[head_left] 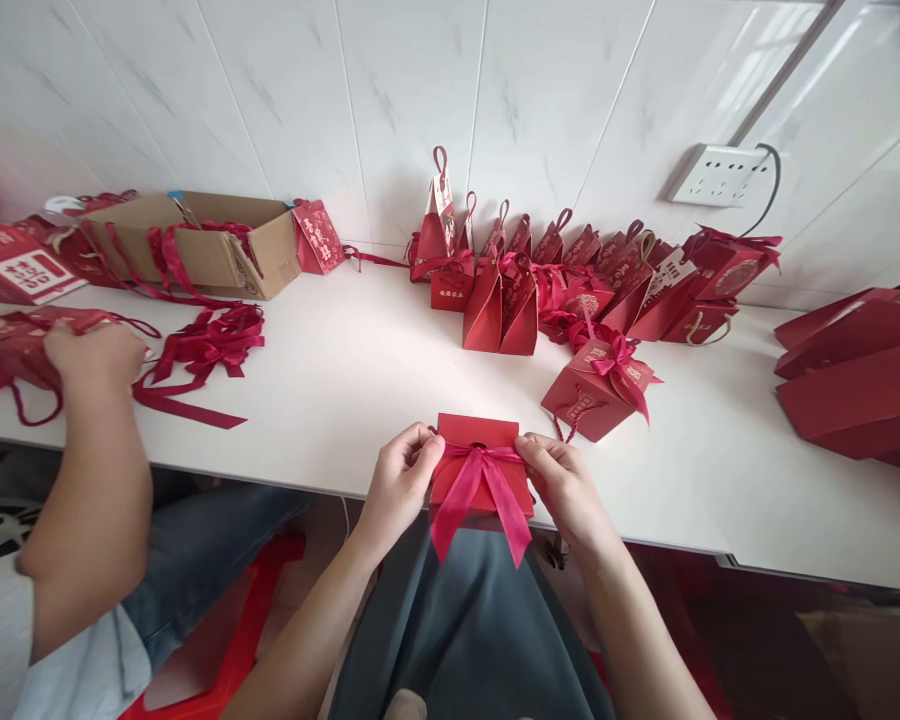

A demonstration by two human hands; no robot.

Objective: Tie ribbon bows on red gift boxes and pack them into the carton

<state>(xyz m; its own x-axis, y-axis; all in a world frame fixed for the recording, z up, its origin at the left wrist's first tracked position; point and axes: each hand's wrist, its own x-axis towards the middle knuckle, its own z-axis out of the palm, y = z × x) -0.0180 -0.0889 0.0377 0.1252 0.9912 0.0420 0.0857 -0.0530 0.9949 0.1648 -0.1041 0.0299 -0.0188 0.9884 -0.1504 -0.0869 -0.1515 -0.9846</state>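
Note:
A small red box (478,428) sits at the table's front edge before me, with a pink-red ribbon (461,500) tied in a bow and its tails hanging over the front. My left hand (403,470) pinches the ribbon at the box's left side, thumb against fingers. At the right side, my right hand (561,478) pinches the ribbon's other side in the same way. A red box with a bow (589,400) rests tilted beyond my right hand.
Several red boxes (499,310) stand along the wall. Large red bags (855,390) are at the right. A cardboard box (270,255) and a ribbon pile (214,345) lie left. A person's arm (101,450) reaches over the table at the far left, handling a red box.

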